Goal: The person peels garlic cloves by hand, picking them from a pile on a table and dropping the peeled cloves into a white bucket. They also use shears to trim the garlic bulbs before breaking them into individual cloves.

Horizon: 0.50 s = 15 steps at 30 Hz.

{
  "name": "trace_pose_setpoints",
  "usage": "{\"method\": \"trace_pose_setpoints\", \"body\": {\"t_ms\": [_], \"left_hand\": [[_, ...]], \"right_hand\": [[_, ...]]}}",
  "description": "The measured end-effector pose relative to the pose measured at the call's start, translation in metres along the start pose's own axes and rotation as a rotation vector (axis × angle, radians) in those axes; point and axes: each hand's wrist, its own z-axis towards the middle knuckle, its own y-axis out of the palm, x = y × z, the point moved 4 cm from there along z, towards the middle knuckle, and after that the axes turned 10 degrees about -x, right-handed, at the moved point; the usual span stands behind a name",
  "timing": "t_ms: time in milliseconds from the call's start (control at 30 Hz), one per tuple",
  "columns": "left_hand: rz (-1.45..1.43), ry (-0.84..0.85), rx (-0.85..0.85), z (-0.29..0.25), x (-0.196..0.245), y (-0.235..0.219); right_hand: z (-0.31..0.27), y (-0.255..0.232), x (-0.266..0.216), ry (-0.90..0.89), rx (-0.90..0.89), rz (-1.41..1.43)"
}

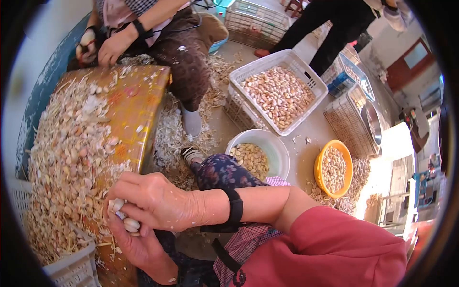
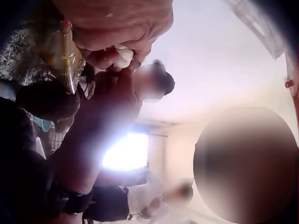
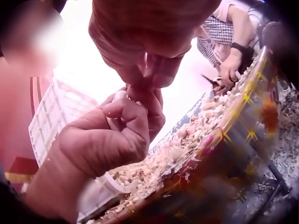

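Note:
Pale garlic cloves lie in the curled fingers of my left hand, low in the head view. Just above, my right hand bends its fingers against the left and pinches a whitish clove. In the left wrist view a white clove shows at the fingertips of my left hand, and the right hand is in shadow below. The right wrist view has my right hand above, its fingertips meeting the left hand around a clove.
Cloves and peelings heap on a yellow-brown patterned table. Beside it, a white crate stands at lower left. A person's hand works across the table. A clove-filled crate, white basin and yellow bowl stand on the floor.

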Motion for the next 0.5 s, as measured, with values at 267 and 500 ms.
{"method": "trace_pose_setpoints", "body": {"t_ms": [267,500], "left_hand": [[0.143,-0.337,-0.388,-0.019,-0.074,0.119],[-0.027,-0.628,-0.532,-0.041,-0.188,0.213]], "right_hand": [[-0.08,-0.118,0.005,0.431,0.16,0.301],[-0.164,-0.229,0.037,0.591,0.522,0.583]]}}
